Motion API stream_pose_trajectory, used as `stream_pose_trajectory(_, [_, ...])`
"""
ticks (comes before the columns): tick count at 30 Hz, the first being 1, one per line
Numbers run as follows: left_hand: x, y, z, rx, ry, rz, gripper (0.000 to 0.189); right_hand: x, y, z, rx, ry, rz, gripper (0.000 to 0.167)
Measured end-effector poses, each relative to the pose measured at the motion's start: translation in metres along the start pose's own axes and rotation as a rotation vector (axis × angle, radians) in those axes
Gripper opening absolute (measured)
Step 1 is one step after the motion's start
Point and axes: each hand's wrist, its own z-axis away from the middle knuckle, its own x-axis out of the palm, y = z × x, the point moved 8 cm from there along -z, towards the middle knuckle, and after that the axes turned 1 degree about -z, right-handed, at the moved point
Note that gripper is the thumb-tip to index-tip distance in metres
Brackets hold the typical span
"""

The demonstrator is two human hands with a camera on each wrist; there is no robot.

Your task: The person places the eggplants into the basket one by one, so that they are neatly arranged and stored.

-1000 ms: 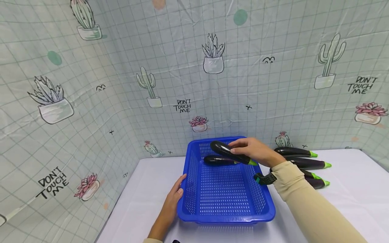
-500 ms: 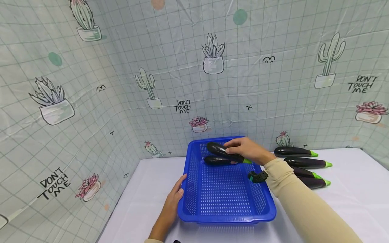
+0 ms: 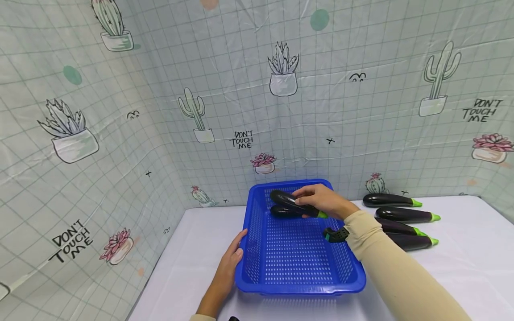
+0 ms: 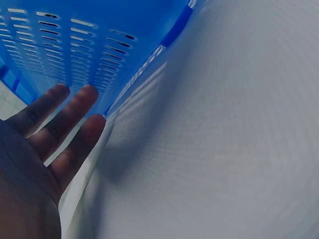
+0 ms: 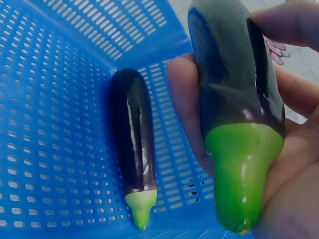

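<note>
Eggplant point(image 5: 241, 109) shifted leftward, right grip point(image 3: 322, 199) curled around it

The right hand point(image 3: 321, 199) grips, curled; the left hand point(image 3: 230, 261) has fingers point(image 4: 67, 117) extended.

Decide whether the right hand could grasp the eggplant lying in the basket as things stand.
Probably not: the right hand grips a second eggplant and seems occupied, though the basket around the lying eggplant is open-topped.

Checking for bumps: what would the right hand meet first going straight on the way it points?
Likely the far-left corner of the blue basket, with the held eggplant leading; depth is unclear, so the lower eggplant might come first.
</note>
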Motion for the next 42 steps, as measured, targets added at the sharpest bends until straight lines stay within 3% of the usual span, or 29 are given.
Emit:
stream_pose_trajectory(10, [0.002,0.000,-0.001,-0.004,-0.008,0.005,0.052,0.003,0.007,-0.004,0.032,-0.008,0.021,0.054])
stream_pose_trajectory(19, [0.001,0.000,-0.001,-0.003,-0.004,0.002,0.052,0.000,0.012,-0.011,0.060,0.048,0.020,0.056])
stream_pose_trajectory(25, [0.000,0.000,-0.001,0.001,-0.003,0.015,0.052,0.002,0.011,-0.013,0.059,0.051,0.111,0.054])
stream_pose_trajectory(32, [0.000,-0.001,0.000,0.006,-0.006,0.022,0.052,0.001,0.007,-0.020,0.031,0.083,0.356,0.047])
stream_pose_trajectory(42, [0.000,-0.001,0.000,0.005,-0.003,0.017,0.052,0.004,0.009,-0.025,0.019,0.062,0.437,0.043])
